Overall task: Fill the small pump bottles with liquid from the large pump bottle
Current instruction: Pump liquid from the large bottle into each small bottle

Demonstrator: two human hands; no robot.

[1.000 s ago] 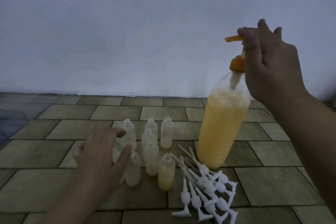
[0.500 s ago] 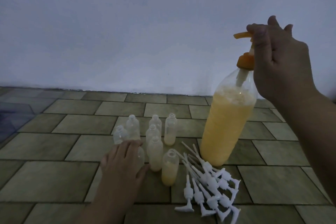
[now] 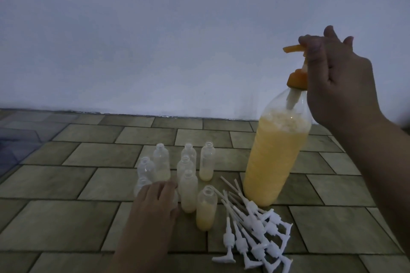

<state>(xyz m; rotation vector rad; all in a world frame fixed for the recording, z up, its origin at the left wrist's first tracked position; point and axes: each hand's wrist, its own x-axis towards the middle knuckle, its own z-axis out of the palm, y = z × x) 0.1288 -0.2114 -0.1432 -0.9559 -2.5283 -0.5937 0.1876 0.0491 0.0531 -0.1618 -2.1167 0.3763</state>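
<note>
From the head view, your right hand (image 3: pixel 339 86) grips the orange pump head (image 3: pixel 296 49) atop the large pump bottle (image 3: pixel 275 155), spout pointing away from your palm. Your left hand (image 3: pixel 153 204) closes over a small bottle (image 3: pixel 142 184) at the cluster's near-left edge (fingers hide the hold); I judge you're picking one, and next it must sit under that spout.

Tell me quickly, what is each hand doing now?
Left hand: fingers curled over a small bottle, apparently gripping it.
Right hand: fingers grip the orange pump head of the large pump bottle.
</note>
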